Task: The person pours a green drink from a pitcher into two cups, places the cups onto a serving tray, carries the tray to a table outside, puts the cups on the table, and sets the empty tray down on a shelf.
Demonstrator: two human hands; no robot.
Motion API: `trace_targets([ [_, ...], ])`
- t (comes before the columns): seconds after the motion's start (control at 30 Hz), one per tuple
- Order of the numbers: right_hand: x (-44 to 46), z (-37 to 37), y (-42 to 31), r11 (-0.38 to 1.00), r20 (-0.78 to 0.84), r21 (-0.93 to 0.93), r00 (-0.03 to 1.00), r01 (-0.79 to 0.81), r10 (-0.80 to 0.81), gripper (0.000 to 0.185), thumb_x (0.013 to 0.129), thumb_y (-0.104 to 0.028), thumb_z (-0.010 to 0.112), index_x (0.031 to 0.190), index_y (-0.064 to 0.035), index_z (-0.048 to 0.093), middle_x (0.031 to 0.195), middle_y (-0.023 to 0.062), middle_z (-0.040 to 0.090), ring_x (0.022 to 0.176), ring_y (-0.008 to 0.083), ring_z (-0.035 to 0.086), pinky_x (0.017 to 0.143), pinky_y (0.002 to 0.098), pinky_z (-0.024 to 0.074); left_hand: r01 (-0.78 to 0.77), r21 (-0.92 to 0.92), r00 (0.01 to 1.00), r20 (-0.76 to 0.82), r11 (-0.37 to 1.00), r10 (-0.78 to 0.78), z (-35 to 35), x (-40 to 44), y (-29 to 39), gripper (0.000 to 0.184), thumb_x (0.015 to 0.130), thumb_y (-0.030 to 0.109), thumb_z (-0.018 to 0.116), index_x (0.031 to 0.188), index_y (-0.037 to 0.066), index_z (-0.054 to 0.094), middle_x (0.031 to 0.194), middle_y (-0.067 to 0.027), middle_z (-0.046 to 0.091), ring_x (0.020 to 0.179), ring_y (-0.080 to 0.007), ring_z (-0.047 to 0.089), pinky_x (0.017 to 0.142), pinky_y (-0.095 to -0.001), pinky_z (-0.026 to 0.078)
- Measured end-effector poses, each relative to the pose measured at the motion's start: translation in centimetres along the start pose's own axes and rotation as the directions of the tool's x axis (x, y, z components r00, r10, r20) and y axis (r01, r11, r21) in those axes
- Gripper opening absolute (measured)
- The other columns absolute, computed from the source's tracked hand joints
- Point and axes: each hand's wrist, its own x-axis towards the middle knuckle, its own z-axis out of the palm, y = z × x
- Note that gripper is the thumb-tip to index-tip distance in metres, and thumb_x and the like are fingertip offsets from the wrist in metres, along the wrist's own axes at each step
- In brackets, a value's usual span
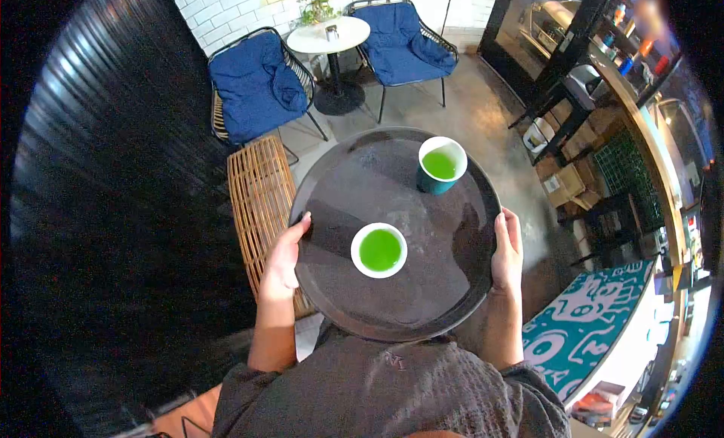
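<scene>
A round dark serving tray [392, 302] is held level in front of my body. My left hand [285, 255] grips its left rim, thumb on top and the other fingers hidden beneath. On the opposite rim, my right hand [507, 249] grips the tray with its fingers wrapped along the edge. Two paper cups of bright green drink stand upright on the tray. One white-rimmed cup [379, 250] is near the middle; the other, a teal cup [437, 183] with a white inside, stands near the far right rim. Neither hand touches a cup.
Ahead are two blue-cushioned chairs [255, 87] [403, 46] and a round white table [329, 36] with a plant. A rattan bench [260, 189] runs along the left, beside a dark ribbed wall [98, 212]. Right are a wooden counter [641, 129], a stool [577, 91] and a teal patterned panel [592, 317].
</scene>
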Motion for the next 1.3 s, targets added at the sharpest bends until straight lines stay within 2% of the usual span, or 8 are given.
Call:
trace_targets([
  [0.3,17.4,10.6,-1.8,0.984,0.11,-0.058,0.979,-0.167,0.172,0.028,0.099,-0.022,0.059,0.118,-0.0011,0.054,0.102,0.0076,0.066,0.091,0.0117,0.061,0.082,0.0261,0.0483,0.098,0.018,0.995,0.019,0.995,-0.098,1.4,14.7,13.7,0.037,0.101,0.028,0.049,0.122,0.0,0.06,0.117,-0.0155,0.068,0.103,-0.0296,0.067,0.095,-0.0434,0.051],
  [0.37,21.9,11.9,-2.0,0.91,0.132,-0.415,0.988,-0.021,0.083,0.035,0.097,-0.025,0.062,0.118,0.0029,0.057,0.103,0.0092,0.067,0.093,0.0135,0.061,0.084,0.0276,0.0486,0.076,-0.001,0.997,-0.005,0.997,-0.076,1.7,17.5,15.6,0.038,0.101,0.029,0.047,0.124,0.0,0.059,0.12,-0.0157,0.066,0.106,-0.0303,0.066,0.097,-0.0447,0.05],
  [0.57,37.8,19.0,-2.8,0.666,0.332,-0.63,0.914,0.399,-0.233,0.07,0.077,-0.038,0.08,0.132,-0.0033,0.054,0.12,0.0148,0.064,0.111,0.0283,0.06,0.095,0.0368,0.0461,0.082,-0.02,0.995,0.052,0.996,-0.08,4.1,27.1,20.4,0.037,0.101,0.029,0.047,0.126,0.003,0.058,0.121,-0.0139,0.066,0.107,-0.0306,0.065,0.098,-0.0452,0.048],
  [0.67,45.9,22.9,-4.0,0.498,0.6,-0.54,0.725,0.678,-0.336,0.086,0.064,-0.042,0.087,0.136,-0.0086,0.051,0.123,0.0129,0.063,0.118,0.0306,0.057,0.102,0.0418,0.0387,-0.001,0.059,0.999,-0.046,0.998,0.004,7.1,32.7,22.6,0.037,0.101,0.027,0.046,0.127,0.002,0.056,0.123,-0.0149,0.064,0.107,-0.0304,0.065,0.094,-0.045,0.051],
  [0.8,55.6,28.3,-4.5,0.528,0.681,-0.473,0.673,0.706,-0.289,0.093,0.058,-0.045,0.088,0.137,-0.0151,0.049,0.125,0.0097,0.062,0.125,0.0278,0.05,0.106,0.0454,0.0253,-0.015,0.044,0.995,-0.097,0.999,0.019,8.9,39.2,25.9,0.037,0.101,0.027,0.048,0.126,0.0,0.057,0.121,-0.0156,0.066,0.104,-0.0305,0.066,0.091,-0.0454,0.053],
  [1.03,68.5,36.9,-3.7,0.439,0.756,-0.427,0.579,0.79,-0.306,0.085,0.057,-0.046,0.089,0.129,-0.0136,0.056,0.127,0.0076,0.061,0.124,0.0265,0.05,0.102,0.0457,0.0251,-0.043,-0.094,0.979,-0.2,0.995,0.024,11.0,48.8,31.5,0.035,0.099,0.028,0.052,0.123,0.003,0.06,0.117,-0.0148,0.068,0.101,-0.0309,0.068,0.089,-0.0475,0.055],
  [1.17,74.5,42.4,-5.1,0.665,0.801,-0.347,0.578,0.661,-0.156,0.077,0.061,-0.037,0.089,0.125,-0.0082,0.059,0.117,0.0102,0.067,0.115,0.0238,0.061,0.103,0.0384,0.0398,-0.067,-0.083,0.963,-0.265,0.994,0.043,11.1,54.0,35.7,0.037,0.1,0.03,0.051,0.125,0.003,0.059,0.118,-0.0159,0.067,0.102,-0.0312,0.067,0.089,-0.0484,0.055],
  [1.3,81.2,48.1,-4.3,0.603,0.72,-0.386,0.637,0.698,-0.276,0.072,0.065,-0.03,0.089,0.124,-0.0043,0.059,0.113,0.0107,0.068,0.108,0.0171,0.063,0.099,0.0318,0.0452,-0.053,-0.112,0.985,-0.166,0.992,0.034,9.7,60.1,41.4,0.039,0.1,0.03,0.051,0.127,0.003,0.057,0.12,-0.0166,0.066,0.104,-0.0326,0.067,0.09,-0.0483,0.054],
])
